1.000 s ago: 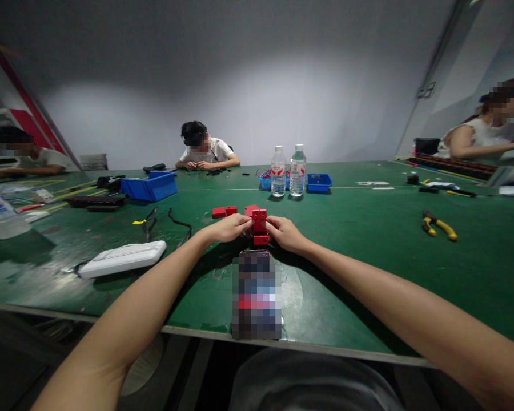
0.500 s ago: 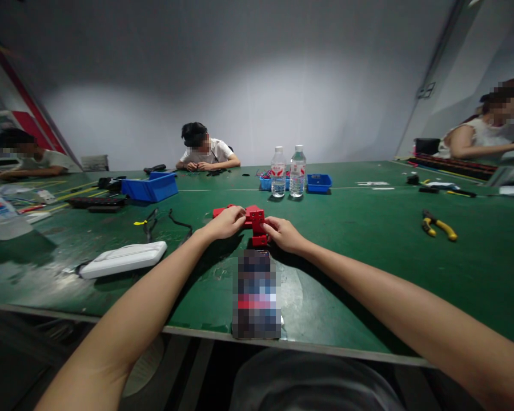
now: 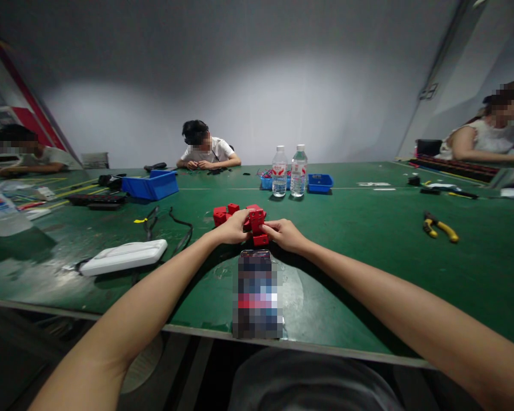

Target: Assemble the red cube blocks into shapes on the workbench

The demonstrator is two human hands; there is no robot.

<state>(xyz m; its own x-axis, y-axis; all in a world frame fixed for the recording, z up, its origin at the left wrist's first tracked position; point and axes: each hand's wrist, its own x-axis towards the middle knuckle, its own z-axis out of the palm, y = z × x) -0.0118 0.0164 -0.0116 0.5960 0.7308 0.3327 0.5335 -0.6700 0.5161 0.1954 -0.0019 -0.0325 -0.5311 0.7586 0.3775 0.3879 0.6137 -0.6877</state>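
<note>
Both my hands meet over a chain of small red blocks (image 3: 257, 220) on the green table (image 3: 368, 245). My left hand (image 3: 232, 228) is closed on the left part of the chain, fingers curled over it. My right hand (image 3: 284, 233) pinches its right side. More red blocks (image 3: 221, 214) of the chain lie just left of my left hand. A phone (image 3: 257, 292) lies flat between my forearms, near the table's front edge.
A white flat case (image 3: 123, 257) and black cables (image 3: 180, 224) lie to the left, blue bins (image 3: 149, 185) and two water bottles (image 3: 288, 170) farther back. Yellow-handled pliers (image 3: 440, 225) rest at right. Three other people sit at the table's far sides.
My left hand went out to the loose red blocks on the left and came back with them nearer the cluster. My right hand stayed on the blocks.
</note>
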